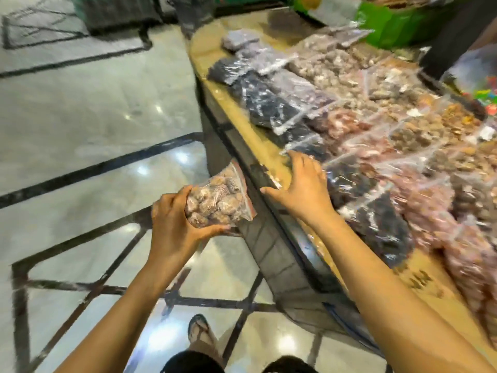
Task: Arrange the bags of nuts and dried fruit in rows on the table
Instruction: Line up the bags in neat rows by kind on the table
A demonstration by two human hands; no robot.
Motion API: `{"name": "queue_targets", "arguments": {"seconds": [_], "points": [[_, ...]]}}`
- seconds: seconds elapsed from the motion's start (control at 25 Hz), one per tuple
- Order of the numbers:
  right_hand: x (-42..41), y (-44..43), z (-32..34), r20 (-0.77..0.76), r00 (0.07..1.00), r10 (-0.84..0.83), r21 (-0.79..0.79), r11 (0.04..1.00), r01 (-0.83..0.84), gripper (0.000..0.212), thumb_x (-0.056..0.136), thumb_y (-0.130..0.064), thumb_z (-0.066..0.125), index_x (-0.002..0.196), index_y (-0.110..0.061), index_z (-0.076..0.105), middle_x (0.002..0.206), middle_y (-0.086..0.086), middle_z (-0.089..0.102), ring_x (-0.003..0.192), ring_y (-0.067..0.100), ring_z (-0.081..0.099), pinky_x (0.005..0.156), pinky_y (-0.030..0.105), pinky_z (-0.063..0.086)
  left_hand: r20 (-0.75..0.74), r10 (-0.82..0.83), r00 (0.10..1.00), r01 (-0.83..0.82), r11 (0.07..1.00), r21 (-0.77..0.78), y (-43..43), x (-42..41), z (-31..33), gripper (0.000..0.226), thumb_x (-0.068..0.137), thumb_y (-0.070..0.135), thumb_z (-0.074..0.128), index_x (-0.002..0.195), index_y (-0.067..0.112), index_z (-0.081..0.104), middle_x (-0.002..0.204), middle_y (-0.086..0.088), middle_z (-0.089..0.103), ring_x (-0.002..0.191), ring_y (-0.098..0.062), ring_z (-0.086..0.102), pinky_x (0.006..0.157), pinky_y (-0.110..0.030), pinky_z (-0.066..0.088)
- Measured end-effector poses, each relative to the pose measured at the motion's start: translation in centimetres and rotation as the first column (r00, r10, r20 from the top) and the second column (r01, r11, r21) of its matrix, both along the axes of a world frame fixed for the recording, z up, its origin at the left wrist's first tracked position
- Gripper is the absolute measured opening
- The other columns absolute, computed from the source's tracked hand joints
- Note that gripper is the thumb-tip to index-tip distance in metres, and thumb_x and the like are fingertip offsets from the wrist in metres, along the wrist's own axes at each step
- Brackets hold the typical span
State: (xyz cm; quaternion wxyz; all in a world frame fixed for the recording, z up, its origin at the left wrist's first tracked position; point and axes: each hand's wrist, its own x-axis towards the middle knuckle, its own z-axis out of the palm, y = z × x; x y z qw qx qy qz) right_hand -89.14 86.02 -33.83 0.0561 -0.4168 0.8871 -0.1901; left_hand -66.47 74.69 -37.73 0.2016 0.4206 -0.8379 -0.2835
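Observation:
My left hand (pixel 174 224) grips a clear zip bag of pale brown nuts (pixel 220 197), held off the table's edge over the floor. My right hand (pixel 301 184) lies flat with spread fingers on the edge of the tan table (pixel 242 114), its fingertips touching a bag of dark dried fruit (pixel 347 181). Along the table run rows of clear bags: dark fruit (pixel 263 98) nearest the edge, reddish-brown nuts (pixel 376 146) behind, lighter nuts (pixel 330 63) farther back. The image is blurred by motion.
Glossy marble floor (pixel 94 117) with black inlay lines lies to the left and below. A green box (pixel 398 25) stands at the table's far end. Colourful packets (pixel 484 90) sit at the right edge. A sandalled foot (pixel 199 329) stands below.

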Motion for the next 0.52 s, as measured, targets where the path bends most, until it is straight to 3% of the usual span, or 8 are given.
{"name": "queue_targets", "arguments": {"seconds": [0.12, 0.28, 0.52], "points": [[2.3, -7.1, -0.3, -0.008, 0.999, 0.039, -0.003, 0.999, -0.039, 0.089, 0.074, -0.059, 0.07, 0.143, -0.015, 0.034, 0.143, 0.009, 0.042, 0.134, 0.033, 0.034, 0.109, 0.049, 0.03, -0.024, 0.043, 0.999, -0.042, 0.999, 0.016, -6.4, 3.2, 0.3, 0.095, 0.043, 0.074, 0.072, 0.125, 0.032, 0.046, 0.111, -0.004, 0.053, 0.112, -0.027, 0.043, 0.087, -0.021, 0.024], [2.6, -14.8, -0.3, -0.035, 0.996, 0.082, -0.005, 0.997, -0.083, 0.079, 0.082, -0.052, 0.066, 0.144, -0.015, 0.034, 0.142, 0.01, 0.043, 0.133, 0.032, 0.034, 0.108, 0.046, 0.032, -0.043, 0.075, 0.996, -0.074, 0.997, 0.017, -14.9, 3.5, 0.5, 0.087, 0.05, 0.057, 0.083, 0.125, 0.034, 0.045, 0.117, -0.008, 0.049, 0.115, -0.027, 0.037, 0.093, -0.037, 0.036], [-4.9, -26.8, 1.3, -0.121, 0.992, 0.044, -0.065, 0.997, -0.052, 0.073, 0.084, -0.045, 0.064, 0.142, -0.011, 0.036, 0.139, 0.012, 0.045, 0.131, 0.034, 0.035, 0.107, 0.046, 0.03, -0.071, 0.046, 0.996, -0.05, 0.997, -0.06, -28.0, -4.7, 0.7, 0.094, 0.048, 0.062, 0.08, 0.128, 0.023, 0.05, 0.118, -0.009, 0.052, 0.114, -0.027, 0.041, 0.098, -0.042, 0.034]]}}
